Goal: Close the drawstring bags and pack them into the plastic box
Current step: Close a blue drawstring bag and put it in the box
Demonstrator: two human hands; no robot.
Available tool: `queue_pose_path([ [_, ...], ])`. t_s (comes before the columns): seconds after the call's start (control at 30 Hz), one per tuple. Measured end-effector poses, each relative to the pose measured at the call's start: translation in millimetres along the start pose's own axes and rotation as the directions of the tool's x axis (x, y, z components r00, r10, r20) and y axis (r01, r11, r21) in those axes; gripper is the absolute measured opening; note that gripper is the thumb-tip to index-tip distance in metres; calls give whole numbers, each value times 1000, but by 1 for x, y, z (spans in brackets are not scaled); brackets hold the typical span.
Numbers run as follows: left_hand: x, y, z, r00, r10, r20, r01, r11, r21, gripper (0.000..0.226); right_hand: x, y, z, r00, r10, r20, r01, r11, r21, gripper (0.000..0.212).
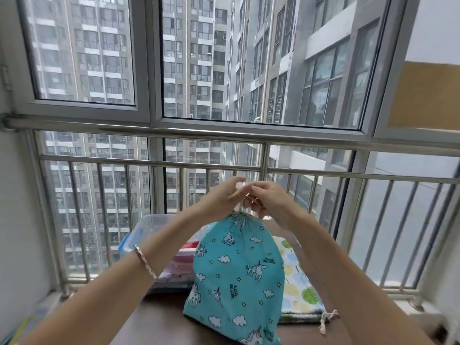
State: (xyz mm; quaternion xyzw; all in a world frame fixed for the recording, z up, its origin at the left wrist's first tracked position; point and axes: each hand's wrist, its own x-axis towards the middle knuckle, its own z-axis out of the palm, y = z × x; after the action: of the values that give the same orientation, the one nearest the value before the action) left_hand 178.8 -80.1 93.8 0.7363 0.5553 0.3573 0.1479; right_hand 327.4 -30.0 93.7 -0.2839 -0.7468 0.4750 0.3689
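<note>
Held up a teal unicorn-print drawstring bag (236, 275) at lower centre of the frame, neck gathered tight, bottom edge down by the dark table (159, 319). Worked with left hand (224, 197) and right hand (271, 202) together just above that neck, fingertips curled and pinched on the drawstring (238, 212), apparently mid-knot; could not make out the cord's path among the blurred fingers. Had a clear plastic box (151, 225) waiting at centre left, behind the left forearm, blue latch (125, 242) toward the frame's left edge, pink and red fabric (184, 255) visible inside. Had a white tree-print bag (298, 287) lying flat just right of the teal one, against it, cord end trailing at its lower right corner, not yet boxed. Needed, by this evidence, to keep the knot small and hard against the gathers, leaving no slack to reopen the mouth; to draw both cord ends sideways and evenly, not upward, to avoid hoisting the whole bag; to hold one pinch on the crossing until tight. Risked otherwise a loose neck and trailing ends snagging on the box rim. Judged the cloth soft and light, likely to flatten easily beside the items already in the box. Took place on a glazed balcony, steel railing (224, 168) across mid-frame, apartment towers (189, 58) beyond.
</note>
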Motion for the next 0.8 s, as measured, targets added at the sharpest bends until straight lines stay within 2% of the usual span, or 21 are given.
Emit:
queue_pose_path([
  [0.07, -2, -7, 0, 1000, -16, -11, 16, 999, 49, 38, 0, 2, 2, 996, -51, -74, 49, 998, -39, 25],
  [0.2, -12, -23, -9, 999, -21, -38, 18, 995, -99, 17, 0, 5, -2, 986, -66, -151, 63, 998, -30, 27],
  [0.27, -18, -31, -19, 997, -75, -30, 71, 990, -119, 19, -2, 8, -5, 992, -37, -123, 38, 999, 3, 27],
  [0.33, -22, -37, -27, 990, -136, 48, 141, 984, -107, 17, -3, 10, -3, 999, -10, -45, 12, 999, 51, 27],
  [0.43, -20, -33, -24, 981, -123, 152, 145, 980, -137, 21, -2, 6, 7, 999, -21, 38, 21, 1000, 18, 25],
  [0.53, -14, -21, -14, 990, -89, 106, 111, 968, -225, 36, -3, -1, 12, 998, -62, 33, 62, 998, -10, 24],
  [0.63, -12, -18, -8, 997, -70, 28, 76, 947, -312, 36, -5, -3, 6, 995, -95, -4, 95, 995, 30, 20],
  [0.8, -16, -20, -6, 995, -102, -5, 94, 935, -342, 38, -7, -2, -4, 996, 7, 88, -18, 993, 121, 27],
])
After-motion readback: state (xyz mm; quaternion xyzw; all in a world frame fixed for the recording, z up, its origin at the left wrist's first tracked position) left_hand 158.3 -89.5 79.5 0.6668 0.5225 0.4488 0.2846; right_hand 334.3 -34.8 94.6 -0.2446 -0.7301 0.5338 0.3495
